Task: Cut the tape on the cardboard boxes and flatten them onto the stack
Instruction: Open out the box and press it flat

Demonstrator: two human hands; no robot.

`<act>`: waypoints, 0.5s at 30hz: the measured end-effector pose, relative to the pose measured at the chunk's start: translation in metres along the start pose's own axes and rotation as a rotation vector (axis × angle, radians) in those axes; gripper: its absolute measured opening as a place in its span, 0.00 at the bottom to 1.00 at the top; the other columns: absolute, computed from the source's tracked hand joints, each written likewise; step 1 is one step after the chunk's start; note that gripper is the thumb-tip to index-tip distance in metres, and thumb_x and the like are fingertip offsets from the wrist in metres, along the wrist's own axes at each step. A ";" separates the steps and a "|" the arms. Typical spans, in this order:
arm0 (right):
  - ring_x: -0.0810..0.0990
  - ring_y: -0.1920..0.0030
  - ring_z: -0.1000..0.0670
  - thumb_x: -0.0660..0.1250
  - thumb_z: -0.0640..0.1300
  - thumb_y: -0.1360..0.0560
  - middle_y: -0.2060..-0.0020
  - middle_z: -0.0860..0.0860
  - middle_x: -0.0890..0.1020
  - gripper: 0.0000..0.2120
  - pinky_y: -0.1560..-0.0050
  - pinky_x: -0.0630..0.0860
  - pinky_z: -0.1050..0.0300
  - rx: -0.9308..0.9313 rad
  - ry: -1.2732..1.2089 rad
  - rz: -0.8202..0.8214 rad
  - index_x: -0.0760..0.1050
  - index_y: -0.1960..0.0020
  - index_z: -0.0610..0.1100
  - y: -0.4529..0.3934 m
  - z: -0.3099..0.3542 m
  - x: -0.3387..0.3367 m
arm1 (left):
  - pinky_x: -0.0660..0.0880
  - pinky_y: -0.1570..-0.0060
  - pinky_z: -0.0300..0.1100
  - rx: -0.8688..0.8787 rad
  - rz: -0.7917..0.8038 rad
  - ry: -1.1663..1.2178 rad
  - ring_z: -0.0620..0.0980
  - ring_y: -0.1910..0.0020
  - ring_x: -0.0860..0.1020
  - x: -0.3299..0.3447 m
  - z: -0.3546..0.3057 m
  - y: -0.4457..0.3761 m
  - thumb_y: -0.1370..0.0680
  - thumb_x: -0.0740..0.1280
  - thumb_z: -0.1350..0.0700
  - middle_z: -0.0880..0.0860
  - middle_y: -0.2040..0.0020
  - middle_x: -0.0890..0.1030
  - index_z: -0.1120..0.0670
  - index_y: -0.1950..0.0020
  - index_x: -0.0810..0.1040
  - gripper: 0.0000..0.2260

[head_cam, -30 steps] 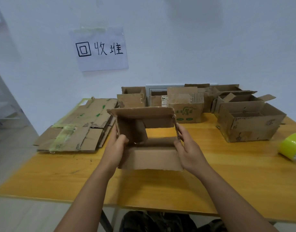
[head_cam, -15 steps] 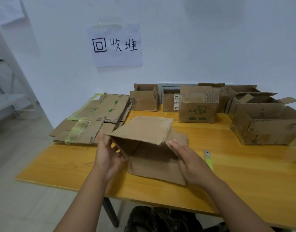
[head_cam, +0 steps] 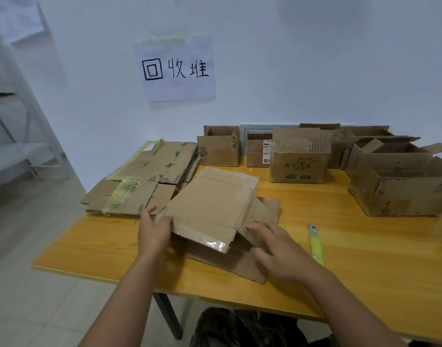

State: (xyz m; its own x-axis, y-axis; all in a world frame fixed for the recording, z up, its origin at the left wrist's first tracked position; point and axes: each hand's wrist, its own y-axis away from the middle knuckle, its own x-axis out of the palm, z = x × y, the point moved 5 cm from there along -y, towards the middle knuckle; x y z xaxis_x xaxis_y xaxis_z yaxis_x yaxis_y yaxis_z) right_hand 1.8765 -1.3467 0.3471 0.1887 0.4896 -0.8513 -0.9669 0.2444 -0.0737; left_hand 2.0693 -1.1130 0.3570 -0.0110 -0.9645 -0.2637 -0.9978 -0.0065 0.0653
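Note:
A small brown cardboard box (head_cam: 212,209) lies nearly collapsed on the wooden table (head_cam: 365,259), its top panel tilted toward the left and clear tape shining on its near flap. My left hand (head_cam: 153,231) grips the box's left edge. My right hand (head_cam: 277,249) presses flat on its right flaps, fingers spread. The stack of flattened boxes (head_cam: 145,181), with yellow-green tape strips, lies just left of it at the table's far left. A yellow-green box cutter (head_cam: 315,244) rests on the table right of my right hand.
Several upright open boxes stand along the wall: a small one (head_cam: 218,150), a labelled one (head_cam: 258,152), one with green print (head_cam: 300,159) and a large one (head_cam: 402,186) at right. A paper sign (head_cam: 176,68) hangs above the stack. The table's near-left edge drops to tiled floor.
The box went from standing open between my hands to pressed almost flat. My right hand shifted from its side onto the flaps. My view swung left, so the tape roll left the frame.

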 end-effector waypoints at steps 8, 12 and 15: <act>0.63 0.27 0.44 0.57 0.73 0.27 0.25 0.49 0.58 0.41 0.32 0.67 0.44 0.386 -0.407 -0.207 0.53 0.22 0.54 -0.033 -0.013 -0.025 | 0.75 0.60 0.43 0.052 0.433 -0.359 0.49 0.52 0.77 0.009 -0.050 -0.003 0.23 0.69 0.43 0.50 0.50 0.79 0.51 0.46 0.79 0.14; 0.67 0.29 0.41 0.65 0.73 0.31 0.27 0.46 0.65 0.46 0.33 0.69 0.43 0.533 -0.657 -0.167 0.51 0.22 0.53 -0.045 -0.025 -0.025 | 0.78 0.52 0.49 0.148 0.564 -0.331 0.53 0.50 0.80 0.014 -0.065 -0.001 0.20 0.68 0.51 0.53 0.49 0.82 0.52 0.42 0.79 0.09; 0.65 0.27 0.42 0.71 0.69 0.34 0.24 0.48 0.62 0.53 0.31 0.68 0.44 0.504 -0.904 -0.346 0.45 0.20 0.53 -0.047 -0.029 -0.042 | 0.76 0.56 0.45 0.238 0.530 -0.097 0.53 0.49 0.79 0.012 -0.072 0.001 0.19 0.66 0.56 0.52 0.48 0.81 0.52 0.44 0.76 0.05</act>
State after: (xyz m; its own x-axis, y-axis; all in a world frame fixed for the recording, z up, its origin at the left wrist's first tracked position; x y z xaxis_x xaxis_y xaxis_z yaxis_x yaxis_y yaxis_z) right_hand 1.9092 -1.4030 0.3712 0.6925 0.7124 -0.1135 -0.6948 0.7010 0.1609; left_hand 2.0725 -1.1440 0.4228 -0.5071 -0.7913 -0.3415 -0.8415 0.5402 -0.0021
